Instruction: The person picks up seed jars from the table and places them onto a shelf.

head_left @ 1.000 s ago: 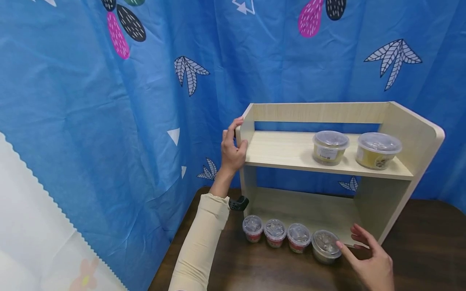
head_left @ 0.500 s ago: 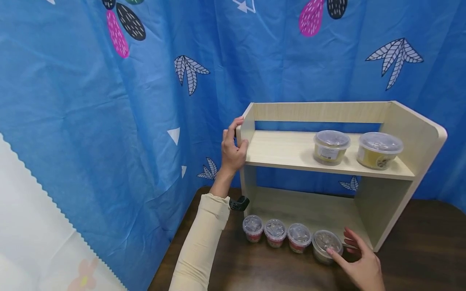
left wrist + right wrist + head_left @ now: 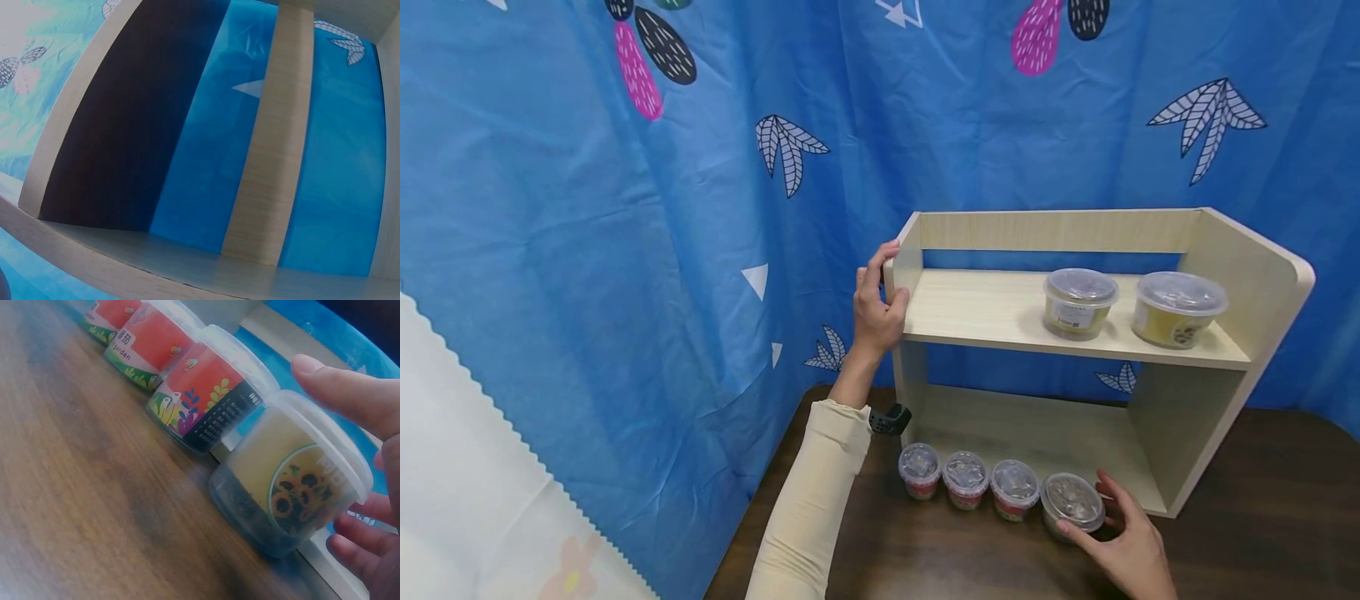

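Note:
My left hand [image 3: 880, 308] grips the front edge of a pale wooden shelf's left side panel [image 3: 907, 258], thumb on the inner side. The left wrist view shows the shelf's boards but no fingers. Low at the right, my right hand [image 3: 1123, 542] is around a clear lidded tub [image 3: 1072, 500] standing on the table. In the right wrist view the tub [image 3: 281, 481] has yellow inside, dark contents and a flower label. The right thumb [image 3: 331, 381] and fingers [image 3: 362, 544] are spread about its lid, and firm contact cannot be made out.
Three smaller red-labelled cups, the nearest one [image 3: 1015, 490] beside the tub, stand in a row to the left. Two yellow lidded tubs, one [image 3: 1080, 304] left of the other [image 3: 1178, 310], sit on the upper shelf. A blue curtain [image 3: 1037, 125] hangs behind the dark table [image 3: 970, 558].
My right hand has moved left, from beside the tub to around it. The left hand keeps its place on the shelf, and the tubs and cups stay where they were.

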`<state>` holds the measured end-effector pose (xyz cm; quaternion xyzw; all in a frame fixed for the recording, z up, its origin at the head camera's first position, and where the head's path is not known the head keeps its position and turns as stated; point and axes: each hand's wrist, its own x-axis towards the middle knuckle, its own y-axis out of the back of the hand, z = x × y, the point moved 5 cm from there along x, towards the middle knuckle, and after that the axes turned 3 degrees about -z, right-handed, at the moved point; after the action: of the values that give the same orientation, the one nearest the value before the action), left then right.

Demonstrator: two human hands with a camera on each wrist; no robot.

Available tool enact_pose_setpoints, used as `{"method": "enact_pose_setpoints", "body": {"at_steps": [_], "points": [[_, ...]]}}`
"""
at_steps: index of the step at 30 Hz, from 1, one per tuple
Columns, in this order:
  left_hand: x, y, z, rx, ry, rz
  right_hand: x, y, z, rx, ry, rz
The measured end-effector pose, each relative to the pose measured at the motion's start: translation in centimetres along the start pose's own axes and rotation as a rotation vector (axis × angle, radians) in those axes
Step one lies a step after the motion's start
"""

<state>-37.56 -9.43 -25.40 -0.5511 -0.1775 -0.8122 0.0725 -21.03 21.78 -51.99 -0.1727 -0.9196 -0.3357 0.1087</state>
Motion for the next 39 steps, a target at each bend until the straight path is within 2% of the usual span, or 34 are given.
{"method": "enact_pose_setpoints", "body": {"at_steps": [9, 22, 39], "points": [[0.0, 0.0, 0.0, -0.014, -0.011, 0.002, 0.2, -0.5, 0.6, -0.027, -0.021, -0.024], [-0.1, 0.0, 0.1, -0.008, -0.008, 0.001, 0.2, -1.1, 0.8, -0.071, -0.072, -0.101], [-0.1, 0.1, 0.2, -0.024, -0.019, 0.003, 0.2, -1.0, 0.9, -0.053, -0.093, -0.126]]}}
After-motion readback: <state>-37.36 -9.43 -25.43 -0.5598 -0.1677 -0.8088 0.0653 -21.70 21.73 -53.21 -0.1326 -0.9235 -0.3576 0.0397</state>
